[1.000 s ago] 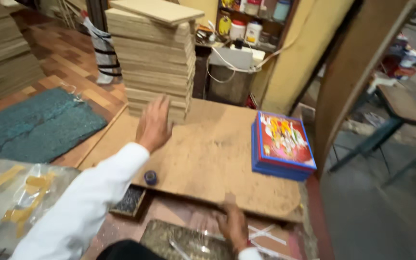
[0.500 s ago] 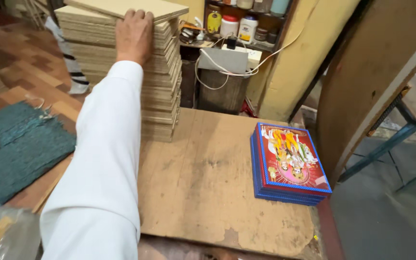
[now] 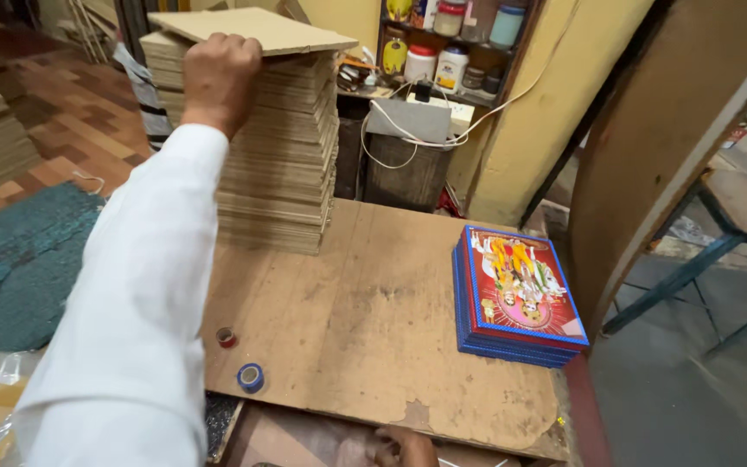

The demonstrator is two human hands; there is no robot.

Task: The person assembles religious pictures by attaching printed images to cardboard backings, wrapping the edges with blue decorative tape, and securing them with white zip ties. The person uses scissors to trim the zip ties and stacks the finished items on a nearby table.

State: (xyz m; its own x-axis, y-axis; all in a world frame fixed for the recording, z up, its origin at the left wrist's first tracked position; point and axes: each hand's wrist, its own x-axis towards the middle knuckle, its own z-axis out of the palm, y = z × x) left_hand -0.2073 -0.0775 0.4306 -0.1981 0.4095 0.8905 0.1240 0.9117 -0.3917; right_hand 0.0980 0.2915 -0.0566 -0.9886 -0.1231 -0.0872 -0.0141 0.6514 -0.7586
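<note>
From up here I see my left hand (image 3: 218, 78) closed on the near edge of the top board (image 3: 257, 28) of the tall stack of thin brown boards (image 3: 274, 147). The fingers are curled over the edge, and the board is tipped up off the sheets below at its near side, its far end apparently resting on the pile. So the top sheet is gripped and partly raised, but it is not clear of the stack.

My right hand (image 3: 404, 448) sits low at the bottom edge of the view, at the near rim of the desk (image 3: 373, 320). Only part of it shows, and I cannot tell whether it is open or has hold of anything.

On the desk's right side lies a short pile of blue-bordered printed picture boards (image 3: 520, 294) — finished-looking pieces, I'd judge, squared up and well apart from the raw stack. Near the left front edge are two small tape rolls, a red one (image 3: 226, 337) and a blue one (image 3: 251, 377), just beside each other.

My reading: the brown stack stands far taller than the printed pile — most of the work appears left.
</note>
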